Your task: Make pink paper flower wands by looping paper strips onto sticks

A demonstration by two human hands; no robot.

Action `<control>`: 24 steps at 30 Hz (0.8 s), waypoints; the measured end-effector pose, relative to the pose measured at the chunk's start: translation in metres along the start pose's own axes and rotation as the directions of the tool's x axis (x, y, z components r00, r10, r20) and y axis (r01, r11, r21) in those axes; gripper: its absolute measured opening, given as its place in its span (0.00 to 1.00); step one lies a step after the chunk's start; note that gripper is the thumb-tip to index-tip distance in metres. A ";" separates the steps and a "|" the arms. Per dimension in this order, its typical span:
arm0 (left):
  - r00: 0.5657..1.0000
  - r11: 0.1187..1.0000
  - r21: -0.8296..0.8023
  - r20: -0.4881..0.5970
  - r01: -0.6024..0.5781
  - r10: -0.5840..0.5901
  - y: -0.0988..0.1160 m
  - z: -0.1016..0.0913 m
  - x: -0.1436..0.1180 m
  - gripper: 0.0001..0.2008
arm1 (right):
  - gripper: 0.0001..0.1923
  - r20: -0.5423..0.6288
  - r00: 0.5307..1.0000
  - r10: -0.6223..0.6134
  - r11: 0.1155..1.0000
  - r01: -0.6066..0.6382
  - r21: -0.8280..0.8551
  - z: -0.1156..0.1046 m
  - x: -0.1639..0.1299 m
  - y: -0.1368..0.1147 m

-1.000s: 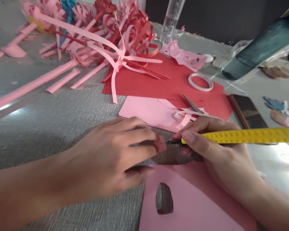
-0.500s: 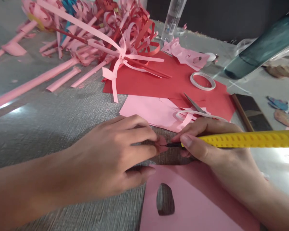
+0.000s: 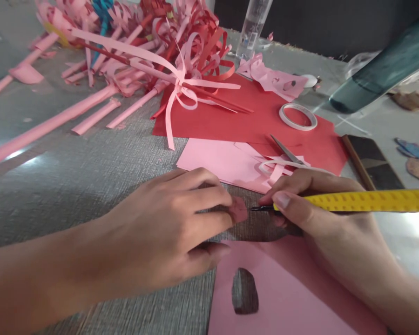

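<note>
- L hand [image 3: 160, 232] palm-down, fingertips closed on small pink petal [image 3: 238, 210], pinning it flat to table [image 3: 91, 186]; prob. so it can't slide under the tool tip.
- R hand [image 3: 321, 218] just right of petal, thumb and fingers shut round yellow tool [image 3: 363, 201]; held low, nearly level, dark tip touching or v. nearly touching petal edge, can't tell which. Pencil-style grip, prob. for fine control.
- Petal sits on bare table, between pink sheet [image 3: 282, 298] on the near side and pale pink sheet [image 3: 216, 160] on the far side.
- Pink sheet has petal-shaped hole [image 3: 245, 291] cut out, table showing through.
- Beyond petal: scissors [image 3: 284, 150] on paper curls, red sheet [image 3: 230, 116] under them, tape ring [image 3: 298, 116] on red sheet.
- Far-left of petal: heap of rolled pink stems and curled strip flowers [image 3: 153, 51].
- Containers: clear bottle [image 3: 253, 25] upright, far behind petal, contents not clear; teal bottle [image 3: 384, 70] far-right, tilted, contents can't tell.
- Phone [image 3: 373, 163] face-up, right of scissors.
</note>
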State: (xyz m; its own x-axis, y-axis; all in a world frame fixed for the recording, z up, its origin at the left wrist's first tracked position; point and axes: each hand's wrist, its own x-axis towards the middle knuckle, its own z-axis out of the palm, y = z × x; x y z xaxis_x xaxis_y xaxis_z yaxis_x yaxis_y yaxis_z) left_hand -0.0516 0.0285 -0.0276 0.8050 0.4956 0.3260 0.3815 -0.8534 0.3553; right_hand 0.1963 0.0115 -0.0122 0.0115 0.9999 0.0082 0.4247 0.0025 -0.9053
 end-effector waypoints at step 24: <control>1.000 1.000 -0.007 -0.014 -0.010 0.010 -0.002 0.000 0.000 0.10 | 0.06 0.108 0.986 -0.125 0.992 0.121 0.043 -0.002 0.000 0.002</control>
State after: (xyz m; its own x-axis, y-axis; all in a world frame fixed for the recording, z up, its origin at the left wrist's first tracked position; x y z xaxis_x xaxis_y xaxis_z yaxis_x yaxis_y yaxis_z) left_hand -0.0521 0.0298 -0.0285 0.8024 0.4893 0.3417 0.3703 -0.8572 0.3580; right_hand 0.1988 0.0114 -0.0130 -0.1399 0.9873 0.0752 0.3837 0.1241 -0.9151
